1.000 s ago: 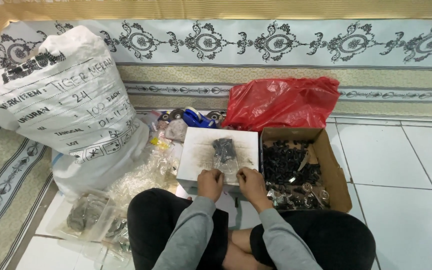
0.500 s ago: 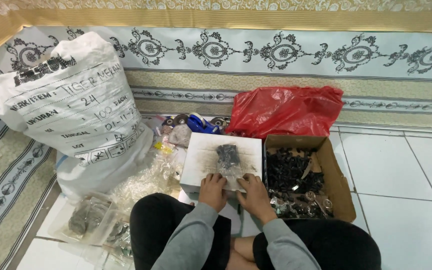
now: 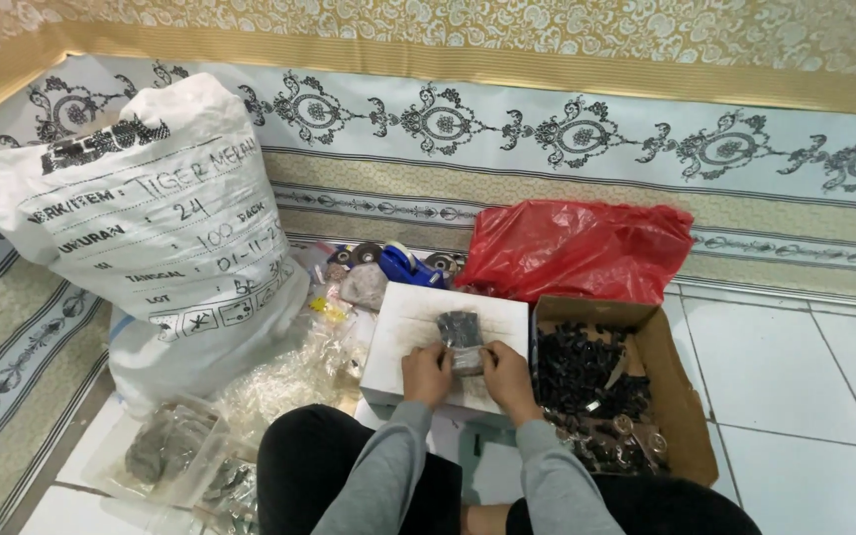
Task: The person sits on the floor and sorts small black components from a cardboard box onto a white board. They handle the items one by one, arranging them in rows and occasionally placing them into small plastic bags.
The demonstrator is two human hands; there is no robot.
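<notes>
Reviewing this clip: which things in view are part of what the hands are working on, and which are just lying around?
In hand:
- left hand and right hand, both on the small clear packet of dark parts
- white box the packet rests on
- cardboard box of black parts, probably the supply

Lying about:
- big white sack
- red plastic bag
- blue tape dispenser
- filled clear bags

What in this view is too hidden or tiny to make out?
- Small dark packet between left hand and right hand: contents too small, head view.
- Black pieces in cardboard box: too small to identify.
- Red plastic bag: opaque, contents hidden.
- White sack: contents hidden.
</notes>
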